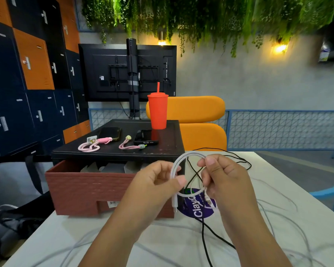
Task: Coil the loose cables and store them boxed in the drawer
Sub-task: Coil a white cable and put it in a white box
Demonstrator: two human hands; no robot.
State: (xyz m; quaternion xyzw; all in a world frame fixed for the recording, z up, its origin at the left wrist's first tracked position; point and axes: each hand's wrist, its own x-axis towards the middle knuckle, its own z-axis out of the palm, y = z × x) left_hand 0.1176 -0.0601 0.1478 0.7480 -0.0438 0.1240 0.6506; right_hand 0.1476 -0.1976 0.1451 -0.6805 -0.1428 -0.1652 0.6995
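White cable (pixel 189 153): one upright loop, held above the table (pixel 278 189). My left hand (pixel 162 176) pinches its left side and my right hand (pixel 224 178) pinches the upper right. The open drawer (pixel 89 189) lies leftward, nearer my left hand. Black cable (pixel 202 234) is uncoiled.

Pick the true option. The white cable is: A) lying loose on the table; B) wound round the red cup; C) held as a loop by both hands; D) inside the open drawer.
C: the left hand and right hand both pinch the white cable, which loops between them.
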